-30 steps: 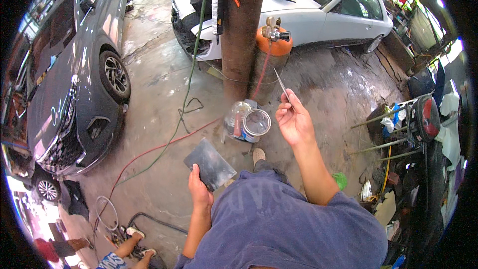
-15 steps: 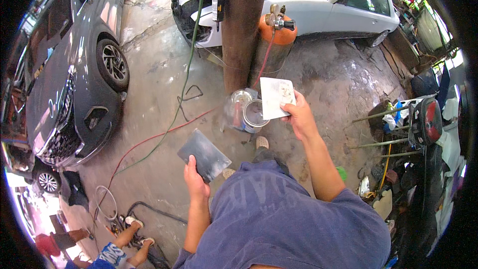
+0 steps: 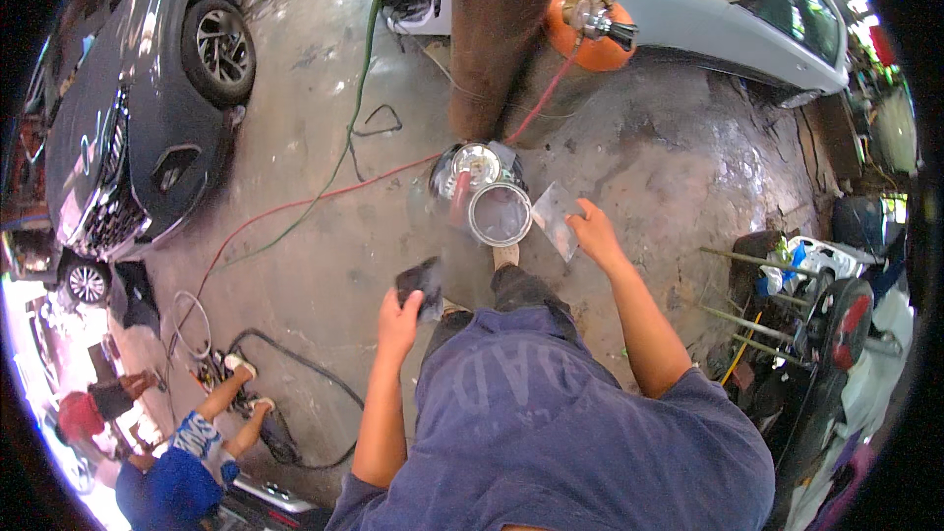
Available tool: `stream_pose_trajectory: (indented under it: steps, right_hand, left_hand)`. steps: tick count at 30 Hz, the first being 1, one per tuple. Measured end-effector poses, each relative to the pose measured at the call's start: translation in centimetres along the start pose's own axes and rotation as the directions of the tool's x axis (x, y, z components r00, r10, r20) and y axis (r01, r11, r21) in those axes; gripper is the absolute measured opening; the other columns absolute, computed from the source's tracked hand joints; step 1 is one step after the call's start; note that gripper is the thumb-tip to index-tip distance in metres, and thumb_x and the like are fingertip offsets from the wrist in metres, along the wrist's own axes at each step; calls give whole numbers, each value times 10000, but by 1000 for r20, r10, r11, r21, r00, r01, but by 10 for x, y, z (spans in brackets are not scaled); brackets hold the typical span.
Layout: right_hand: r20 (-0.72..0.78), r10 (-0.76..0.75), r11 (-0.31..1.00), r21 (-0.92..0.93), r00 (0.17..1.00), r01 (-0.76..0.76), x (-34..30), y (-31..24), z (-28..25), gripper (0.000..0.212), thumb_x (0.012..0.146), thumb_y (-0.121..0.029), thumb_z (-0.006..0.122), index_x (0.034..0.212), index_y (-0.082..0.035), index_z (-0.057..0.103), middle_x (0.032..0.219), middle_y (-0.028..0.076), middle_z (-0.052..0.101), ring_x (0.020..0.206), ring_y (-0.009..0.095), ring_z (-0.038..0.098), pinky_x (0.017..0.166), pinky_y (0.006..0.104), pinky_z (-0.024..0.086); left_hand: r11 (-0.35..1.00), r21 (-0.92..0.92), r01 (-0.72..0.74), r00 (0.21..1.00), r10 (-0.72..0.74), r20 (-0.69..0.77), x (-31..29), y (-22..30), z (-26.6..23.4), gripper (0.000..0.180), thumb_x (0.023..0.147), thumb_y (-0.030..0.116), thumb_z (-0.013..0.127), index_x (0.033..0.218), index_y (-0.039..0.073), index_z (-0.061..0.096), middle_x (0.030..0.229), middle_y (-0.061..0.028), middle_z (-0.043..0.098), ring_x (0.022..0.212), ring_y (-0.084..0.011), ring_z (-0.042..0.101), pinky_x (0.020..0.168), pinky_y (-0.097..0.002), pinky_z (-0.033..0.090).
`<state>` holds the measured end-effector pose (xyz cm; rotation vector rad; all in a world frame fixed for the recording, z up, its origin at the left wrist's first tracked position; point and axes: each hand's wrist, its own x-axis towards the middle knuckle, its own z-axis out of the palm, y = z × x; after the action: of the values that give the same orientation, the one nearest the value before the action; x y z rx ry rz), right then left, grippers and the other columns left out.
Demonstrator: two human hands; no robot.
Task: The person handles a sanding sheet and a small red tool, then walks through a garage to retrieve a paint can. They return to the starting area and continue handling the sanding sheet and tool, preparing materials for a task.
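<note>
My left hand (image 3: 400, 321) is closed on a dark grey, flat rectangular plate (image 3: 418, 280), held out in front of my shirt. A thin, pale rectangular plate (image 3: 556, 213) is gripped at its edge by my right hand (image 3: 598, 236); it is tilted and slightly blurred. Just left of that plate stands an open round metal can (image 3: 501, 215), greyish inside. Behind the can is a second metal can (image 3: 477, 163) with a shiny round top. Whether the pale plate touches the open can, I cannot tell.
A brown post (image 3: 497, 39) rises behind the cans, beside an orange gas cylinder (image 3: 602, 37) with a regulator. Red and green hoses (image 3: 329, 193) cross the floor. A dark car (image 3: 157, 128) stands left, a silver car (image 3: 688, 15) far right. Another person (image 3: 182, 467) is at lower left.
Both plates have tilted and now show narrower. My right hand has lowered slightly, and the pale plate has turned beside the open can. The view has shifted, with the post and cylinder appearing higher.
</note>
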<state>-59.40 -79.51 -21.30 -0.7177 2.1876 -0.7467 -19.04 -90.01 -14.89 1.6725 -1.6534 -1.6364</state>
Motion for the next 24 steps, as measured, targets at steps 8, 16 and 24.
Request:
stream_pose_trajectory:
  steps: [8,16,24]
  right_hand:
    - [404,-64,989,147,912,5,73,13,40,429,866,-119,570,1272,16,611,1213,196,671,1132,300,625,985,384,462]
    - [525,-185,980,40,831,193,110,13,70,405,835,-107,589,1217,26,611,1125,203,670,1043,332,650,928,410,491]
    - [613,-403,886,75,680,458,103,-22,81,365,828,-70,568,1178,18,623,976,116,681,875,228,662,688,363,543]
  left_hand:
    - [968,221,-121,993,117,31,1,-7,81,443,968,293,613,1233,-61,597,1262,-232,603,1227,-380,555,1056,-424,440]
    - [399,-823,404,858,-478,189,-3,-108,92,369,933,280,624,1168,2,678,1110,-119,732,1003,-254,704,915,-411,539]
    - [36,-887,461,697,-634,336,-73,-231,115,254,937,240,589,1086,63,692,1037,-66,751,904,-217,719,870,-374,565]
